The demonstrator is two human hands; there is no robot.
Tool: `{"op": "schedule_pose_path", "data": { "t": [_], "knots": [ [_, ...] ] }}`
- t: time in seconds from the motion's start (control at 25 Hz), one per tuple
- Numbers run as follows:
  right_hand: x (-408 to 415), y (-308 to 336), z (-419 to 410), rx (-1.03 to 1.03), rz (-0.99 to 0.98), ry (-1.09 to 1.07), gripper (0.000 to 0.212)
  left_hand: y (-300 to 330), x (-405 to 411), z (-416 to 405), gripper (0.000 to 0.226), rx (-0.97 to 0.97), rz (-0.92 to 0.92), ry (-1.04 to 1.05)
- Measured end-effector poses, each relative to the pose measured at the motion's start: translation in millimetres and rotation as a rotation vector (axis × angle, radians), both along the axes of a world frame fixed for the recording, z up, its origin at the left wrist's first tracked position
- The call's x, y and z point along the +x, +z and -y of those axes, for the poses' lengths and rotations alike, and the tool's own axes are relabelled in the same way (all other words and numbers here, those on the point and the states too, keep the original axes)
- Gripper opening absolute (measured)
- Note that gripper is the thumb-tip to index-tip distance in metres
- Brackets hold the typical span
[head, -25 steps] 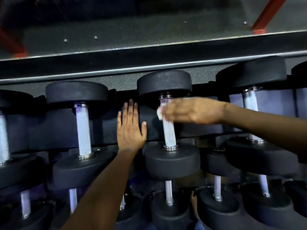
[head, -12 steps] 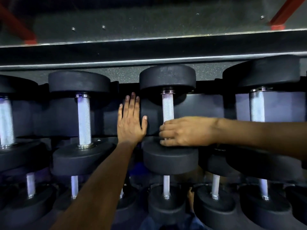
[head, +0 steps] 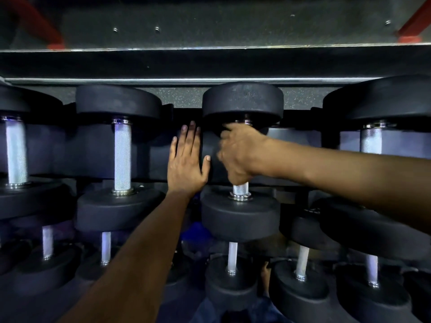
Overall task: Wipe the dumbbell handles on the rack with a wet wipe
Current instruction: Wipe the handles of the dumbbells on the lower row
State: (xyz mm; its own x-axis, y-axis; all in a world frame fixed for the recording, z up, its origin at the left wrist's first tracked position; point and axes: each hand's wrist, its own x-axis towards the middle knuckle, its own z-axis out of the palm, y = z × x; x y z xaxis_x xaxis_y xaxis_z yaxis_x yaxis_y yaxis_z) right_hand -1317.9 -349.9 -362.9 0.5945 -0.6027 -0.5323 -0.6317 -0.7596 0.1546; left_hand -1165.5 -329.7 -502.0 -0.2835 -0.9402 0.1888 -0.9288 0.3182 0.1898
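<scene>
The single head-worn wide-angle camera looks forward and steeply down from close above the rack, so both forearms reach in from the bottom and right edges toward the upper row of dumbbells.

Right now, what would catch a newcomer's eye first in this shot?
The right hand, blurred, wraps the centre dumbbell's handle just under its top weight. Beside it, the left hand lies flat with straight fingers on the dark rack. Knurled silver handles of neighbouring dumbbells gleam along the row.
</scene>
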Motion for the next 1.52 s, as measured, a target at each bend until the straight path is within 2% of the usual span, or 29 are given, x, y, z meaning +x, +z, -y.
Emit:
{"op": "schedule_pose_path", "data": {
  "t": [0.04,0.12,0.24,0.32,0.44,0.48,0.56,0.64,0.68,0.72,0.8,0.84,0.92,1.0,1.04,1.08,1.16,1.2,1.32,1.36,1.4,1.48,1.52],
  "knots": [
    [-3,-6,-6,0.075,0.050,0.021,0.035,0,0,0,0.067,-0.002,-0.005,-0.001],
    [-23,-18,-35,0.254,0.305,0.047,0.028,1,-1,0,0.067,0.007,-0.008,0.002],
    [-73,-11,-69,0.335,0.671,-0.136,0.046,2,-2,-1,0.067,0.021,-0.007,0.010],
    [-97,-13,-76,0.194,0.820,-0.216,0.050,2,-2,-2,0.067,0.024,-0.004,0.014],
    [-95,-14,-47,-0.110,0.974,-0.330,0.029,2,-1,-2,0.067,0.034,-0.007,0.013],
    [-91,-18,-38,-0.158,0.986,-0.381,0.037,2,-1,-2,0.067,0.032,-0.006,0.014],
    [-88,-30,-45,-0.071,0.925,-0.338,0.045,2,0,-2,0.067,0.032,-0.001,0.015],
    [-86,-45,-73,-0.038,0.728,0.011,0.045,2,-1,-2,0.068,0.028,-0.002,0.012],
    [-86,-48,-76,0.035,0.680,0.090,0.049,2,-1,-1,0.068,0.024,0.001,0.016],
    [-89,-40,-66,0.103,0.757,0.051,0.054,2,-2,-1,0.068,0.025,0.003,0.020],
    [-93,-33,-32,-0.061,0.909,-0.023,0.051,2,-1,-1,0.068,0.033,0.005,0.024],
    [-93,-32,-20,-0.125,0.937,-0.103,0.046,2,-1,-1,0.068,0.031,0.010,0.027],
    [-86,-42,-36,-0.094,0.895,-0.171,0.039,2,-1,-2,0.069,0.033,0.019,0.022],
    [-88,-54,-69,-0.022,0.852,0.062,0.042,2,-1,-2,0.068,0.033,0.019,0.019],
    [-95,-53,-64,-0.048,0.810,0.183,0.047,2,-1,-2,0.068,0.031,0.020,0.019],
    [-101,-46,-48,-0.093,0.814,0.210,0.050,2,-1,-1,0.069,0.032,0.019,0.020],
    [-102,-39,-16,-0.274,0.856,0.034,0.049,2,-2,-2,0.069,0.031,0.016,0.023],
    [-101,-39,-15,-0.283,0.895,-0.057,0.048,2,-2,-2,0.069,0.026,0.015,0.024],
    [-82,-55,-87,-0.034,1.005,-0.555,0.036,2,-1,-2,0.069,0.036,0.006,0.017],
    [-76,-56,-106,0.099,1.054,-0.726,0.026,2,-1,-1,0.069,0.035,0.007,0.018],
    [-70,-55,-108,0.286,1.129,-1.005,0.019,2,-1,-1,0.069,0.032,0.011,0.021],
    [-65,-54,-65,0.774,1.385,-1.634,0.021,2,-1,-1,0.069,0.033,0.015,0.022],
    [-67,-50,-36,0.890,1.526,-1.779,0.023,2,-1,-1,0.069,0.036,0.016,0.020]
  ]
}}
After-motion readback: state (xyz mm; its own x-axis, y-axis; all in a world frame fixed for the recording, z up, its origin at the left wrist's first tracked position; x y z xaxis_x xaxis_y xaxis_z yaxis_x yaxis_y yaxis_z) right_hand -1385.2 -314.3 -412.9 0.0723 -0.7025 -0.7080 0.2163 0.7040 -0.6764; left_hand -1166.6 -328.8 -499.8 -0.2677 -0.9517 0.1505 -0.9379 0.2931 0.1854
